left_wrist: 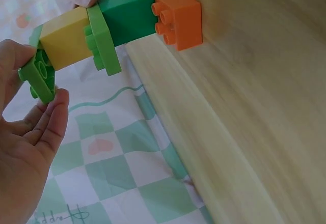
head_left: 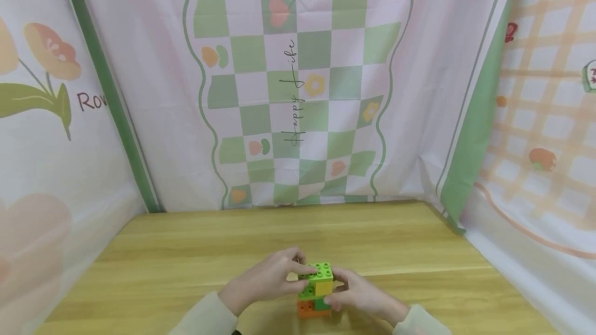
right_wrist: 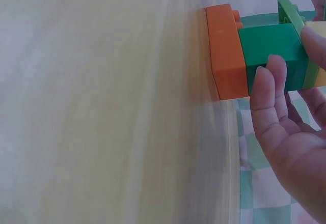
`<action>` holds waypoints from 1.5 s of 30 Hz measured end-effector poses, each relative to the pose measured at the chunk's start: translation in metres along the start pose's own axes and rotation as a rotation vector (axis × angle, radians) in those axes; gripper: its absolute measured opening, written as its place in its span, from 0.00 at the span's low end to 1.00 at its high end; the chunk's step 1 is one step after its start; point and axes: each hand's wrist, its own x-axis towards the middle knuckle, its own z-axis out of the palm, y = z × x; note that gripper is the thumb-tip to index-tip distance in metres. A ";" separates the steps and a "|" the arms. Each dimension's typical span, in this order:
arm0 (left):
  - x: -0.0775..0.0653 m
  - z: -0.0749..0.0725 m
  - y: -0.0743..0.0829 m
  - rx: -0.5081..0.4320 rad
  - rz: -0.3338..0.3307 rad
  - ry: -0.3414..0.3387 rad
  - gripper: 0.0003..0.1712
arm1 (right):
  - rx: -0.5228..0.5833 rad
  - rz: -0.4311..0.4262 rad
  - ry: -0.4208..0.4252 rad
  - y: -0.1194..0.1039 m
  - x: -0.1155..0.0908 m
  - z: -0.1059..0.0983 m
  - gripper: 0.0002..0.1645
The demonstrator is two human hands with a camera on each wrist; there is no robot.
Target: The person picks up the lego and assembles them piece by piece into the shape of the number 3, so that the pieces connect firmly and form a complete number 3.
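A stack of toy building bricks stands upright on the table. At its base is an orange brick (left_wrist: pixel 187 18), then a dark green brick (right_wrist: pixel 272 43), a lime green plate (left_wrist: pixel 105 43), a yellow brick (left_wrist: pixel 65 38) and a top lime green plate (head_left: pixel 324 271). My left hand (head_left: pixel 274 275) pinches the overhanging end of that top plate between thumb and fingers. From the other side, my right hand (head_left: pixel 360 293) holds the stack around its middle, with fingers at the dark green brick and thumb near the yellow one. Both lime plates jut out toward the left.
The wooden table (head_left: pixel 223 242) extends around the stack. Behind it hangs a checked, printed curtain (head_left: pixel 314 48), with more printed cloth (head_left: pixel 526 118) along the right side and a white floral cloth (head_left: pixel 42 164) on the left.
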 end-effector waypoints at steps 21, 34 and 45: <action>-0.016 0.013 -0.004 -0.110 0.018 0.152 0.34 | 0.001 -0.008 0.015 0.001 0.001 0.002 0.29; -0.030 0.020 -0.011 -0.129 -0.017 0.207 0.42 | -0.022 0.006 0.037 0.002 0.001 0.000 0.31; -0.038 0.033 -0.015 -0.213 -0.074 0.213 0.39 | -0.038 -0.002 0.055 0.003 0.000 0.001 0.31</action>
